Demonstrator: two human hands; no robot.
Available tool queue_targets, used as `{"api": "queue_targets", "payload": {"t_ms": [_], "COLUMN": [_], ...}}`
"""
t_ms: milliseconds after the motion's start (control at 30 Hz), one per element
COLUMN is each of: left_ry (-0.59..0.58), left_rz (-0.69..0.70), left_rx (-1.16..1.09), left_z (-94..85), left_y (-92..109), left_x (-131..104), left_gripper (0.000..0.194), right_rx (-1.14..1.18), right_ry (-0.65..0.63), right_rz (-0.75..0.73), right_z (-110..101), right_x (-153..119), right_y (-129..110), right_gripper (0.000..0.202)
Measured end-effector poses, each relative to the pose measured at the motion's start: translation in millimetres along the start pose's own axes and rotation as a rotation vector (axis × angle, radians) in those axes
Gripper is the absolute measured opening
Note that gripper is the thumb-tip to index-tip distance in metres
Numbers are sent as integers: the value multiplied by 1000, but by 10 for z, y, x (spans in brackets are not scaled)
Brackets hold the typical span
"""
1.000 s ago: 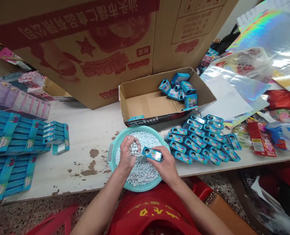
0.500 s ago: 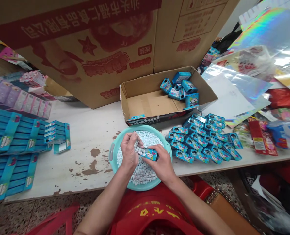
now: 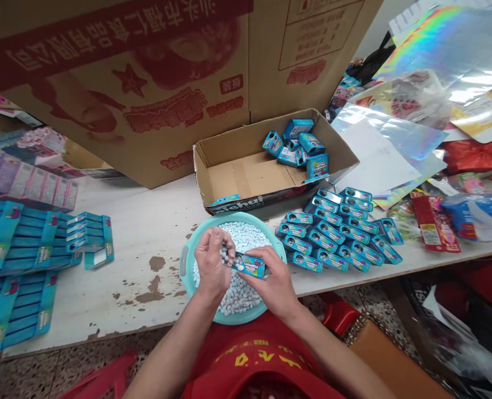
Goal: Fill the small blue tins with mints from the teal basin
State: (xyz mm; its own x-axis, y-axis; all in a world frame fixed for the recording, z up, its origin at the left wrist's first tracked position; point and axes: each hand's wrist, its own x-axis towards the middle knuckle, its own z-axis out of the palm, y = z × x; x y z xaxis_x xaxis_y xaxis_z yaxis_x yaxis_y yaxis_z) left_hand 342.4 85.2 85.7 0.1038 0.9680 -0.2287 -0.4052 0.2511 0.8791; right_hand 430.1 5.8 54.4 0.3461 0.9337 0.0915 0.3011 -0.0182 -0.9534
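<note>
A teal basin [image 3: 183, 260] full of small pale candies [image 3: 241, 299] stands at the table's front edge, under both hands. My right hand [image 3: 275, 282] grips a small blue candy box [image 3: 252, 266] over the basin, its holed end turned to the left. My left hand [image 3: 213, 263] is curled around some candies beside that end, and a few of them show between the fingers and the box. Just right of the basin, several blue boxes [image 3: 321, 237] stand packed together with their holed ends up.
Behind the basin lies an open cardboard tray [image 3: 246, 172] with several blue boxes in it. A large carton [image 3: 167, 83] rises at the back. Stacked blue packs [image 3: 17, 238] fill the left, and plastic bags [image 3: 432, 227] and shiny sheets [image 3: 399, 138] the right.
The view has shifted slightly, so the scene sits further left. My left hand has drawn a little left of the box and turned, still holding candies. The right hand keeps its hold on the box.
</note>
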Motion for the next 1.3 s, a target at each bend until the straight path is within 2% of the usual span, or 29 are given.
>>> {"api": "queue_targets", "payload": {"t_ms": [167, 300, 400, 500, 633, 700, 833, 900, 967, 1000, 1067, 1133, 1167, 1233, 1300], "left_ry": [82, 71, 70, 15, 19, 29, 48, 45, 33, 8, -86, -199, -231, -220, -201], "left_rz": [28, 75, 35, -4, 131, 156, 86, 49, 36, 40, 77, 155, 199, 296, 383], "left_rx": [24, 36, 48, 78, 154, 193, 175, 136, 183, 285, 637, 1010, 1129, 1193, 1138], "left_z": [-1, 0, 12, 8, -31, -32, 26, 7, -114, -216, -465, -680, -737, -696, -443], "left_y": [-116, -136, -100, -73, -148, -210, -213, -161, -130, -132, -164, -193, -192, -154, -98], "left_x": [59, 62, 40, 20, 31, 49, 75, 105, 166, 208, 307, 415, 472, 605, 798], "left_gripper": [35, 35, 35, 34, 34, 35, 38, 38, 38, 38, 36, 33, 33, 33, 31], "right_rx": [20, 41, 55, 76, 93, 76, 68, 128, 199, 217, 183, 86, 30, -64, -157], "right_ry": [-1, 0, -10, -13, 9, 22, 26, 24, 40, 60, 131, 222, 255, 333, 422], "right_rz": [52, 59, 76, 98, 65, 59, 80, 78, 66, 62, 77, 148, 195, 263, 327], "right_z": [45, 65, 80, 96, 123, 148, 143, 51, -129, -248, -526, -819, -957, -1195, -1358], "right_x": [18, 24, 24, 14, -1, 2, 1, -36, -118, -179, -339, -543, -655, -878, -1066], "right_y": [90, 106, 112, 127, 159, 182, 212, 202, 178, 168, 167, 216, 266, 419, 631], "right_gripper": [29, 29, 27, 28, 33, 34, 35, 35, 36, 37, 38, 35, 34, 32, 33]}}
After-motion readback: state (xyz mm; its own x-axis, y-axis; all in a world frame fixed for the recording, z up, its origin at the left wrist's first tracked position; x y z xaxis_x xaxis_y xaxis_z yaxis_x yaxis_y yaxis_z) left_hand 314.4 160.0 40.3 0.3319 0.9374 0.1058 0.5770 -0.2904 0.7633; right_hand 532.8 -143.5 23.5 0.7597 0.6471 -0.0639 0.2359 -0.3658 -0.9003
